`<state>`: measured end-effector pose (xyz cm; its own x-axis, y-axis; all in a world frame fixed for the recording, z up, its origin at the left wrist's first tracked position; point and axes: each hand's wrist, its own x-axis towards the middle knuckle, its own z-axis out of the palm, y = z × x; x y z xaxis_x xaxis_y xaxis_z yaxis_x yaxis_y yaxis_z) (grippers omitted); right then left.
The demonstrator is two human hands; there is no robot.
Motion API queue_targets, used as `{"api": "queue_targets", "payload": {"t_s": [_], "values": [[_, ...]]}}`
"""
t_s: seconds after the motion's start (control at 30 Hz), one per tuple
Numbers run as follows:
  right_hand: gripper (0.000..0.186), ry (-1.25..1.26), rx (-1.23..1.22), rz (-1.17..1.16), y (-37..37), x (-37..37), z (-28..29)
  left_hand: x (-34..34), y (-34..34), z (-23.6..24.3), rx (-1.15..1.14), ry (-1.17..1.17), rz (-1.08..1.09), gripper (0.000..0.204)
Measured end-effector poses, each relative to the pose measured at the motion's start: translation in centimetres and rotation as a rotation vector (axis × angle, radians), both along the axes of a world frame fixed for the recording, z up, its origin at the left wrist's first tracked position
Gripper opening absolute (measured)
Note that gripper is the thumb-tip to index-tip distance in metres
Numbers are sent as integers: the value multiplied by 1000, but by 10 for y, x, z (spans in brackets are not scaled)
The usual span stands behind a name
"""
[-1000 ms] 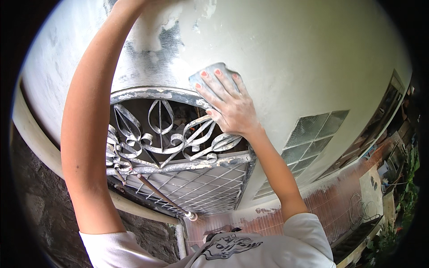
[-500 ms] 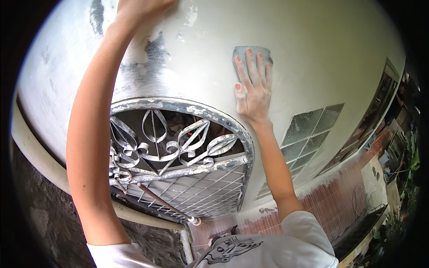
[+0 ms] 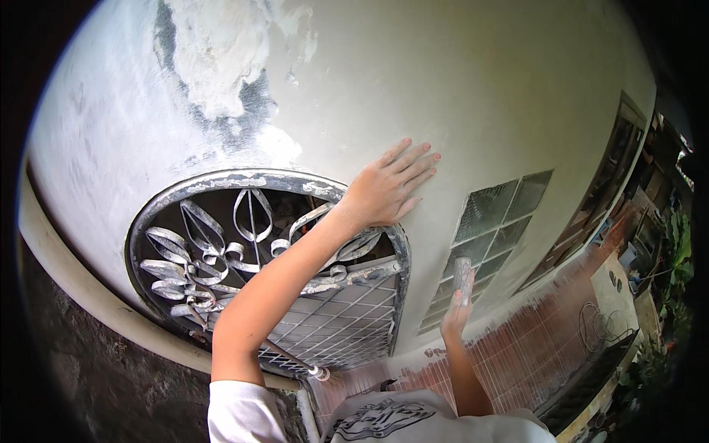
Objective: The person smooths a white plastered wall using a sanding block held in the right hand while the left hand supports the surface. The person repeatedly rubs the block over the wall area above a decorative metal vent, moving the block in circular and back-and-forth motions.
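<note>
Wall [image 3: 473, 88], pale with a grey scraped patch near its top, carries everything. Arched iron window grille [image 3: 244, 273] sits at its lower left, glass blocks [image 3: 491, 236] to the right. Left hand [image 3: 388, 188] lies flat on the wall, fingers [image 3: 413, 159] spread open. Right hand [image 3: 458, 314], off the wall, grips a grey sanding block [image 3: 463, 272] upright.

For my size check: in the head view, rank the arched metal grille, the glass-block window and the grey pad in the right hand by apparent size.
1. Arched metal grille, clearly largest.
2. Glass-block window.
3. Grey pad held edge-on in the right hand, so its true size is unsure.
</note>
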<state>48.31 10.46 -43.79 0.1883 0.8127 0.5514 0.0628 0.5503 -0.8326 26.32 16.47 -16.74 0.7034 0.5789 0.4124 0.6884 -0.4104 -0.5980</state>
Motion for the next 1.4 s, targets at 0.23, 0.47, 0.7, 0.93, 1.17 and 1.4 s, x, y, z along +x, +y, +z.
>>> {"api": "queue_targets", "payload": {"t_s": [0.23, 0.47, 0.7, 0.93, 1.17, 1.4], "values": [[65, -52, -31, -12, -20, 15, -18, 13, 15, 4, 382, -318, 61, 56], [55, 545, -373, 346, -16, 19, -4, 24, 22, 1, 200, -126, 5, 55], [53, 1020, -275, 737, 5, 20, 75, 54, 9, -9, 74, -368, 3, 48], [53, 1040, -64, 868, 18, -21, 125, 84, -26, -65, -372, -921, -308, 50], [57, 810, 99, 712, 7, -72, 116, 98, -71, -118, -471, -1271, -530, 61], [58, 759, 123, 609, -39, -107, 149, 50, -80, -90, -460, -1099, -574, 61]]}}
